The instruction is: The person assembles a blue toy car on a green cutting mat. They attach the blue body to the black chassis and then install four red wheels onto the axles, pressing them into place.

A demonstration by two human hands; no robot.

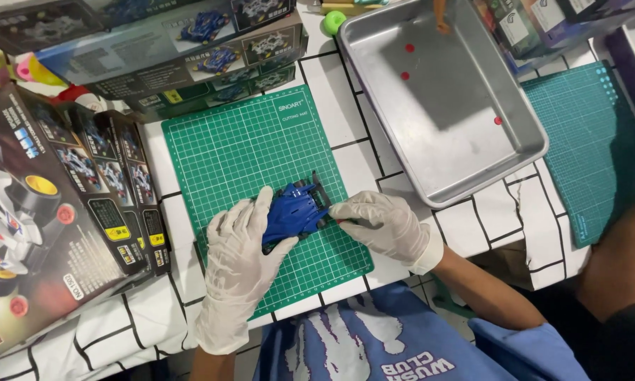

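Note:
A blue toy racing car body (295,212) lies on a green cutting mat (247,141) in front of me. My left hand (237,257), in a white glove, rests on the car's left side and grips it. My right hand (382,222), also gloved, pinches the car's right end with its fingertips. A small red bit shows at those fingertips; I cannot tell what it is.
A metal tray (472,152) with three small red parts stands at the back right. Printed model-kit boxes (56,212) crowd the left and the back (176,49). A second green mat (592,141) lies at the right. A white tiled cloth (345,120) covers the table.

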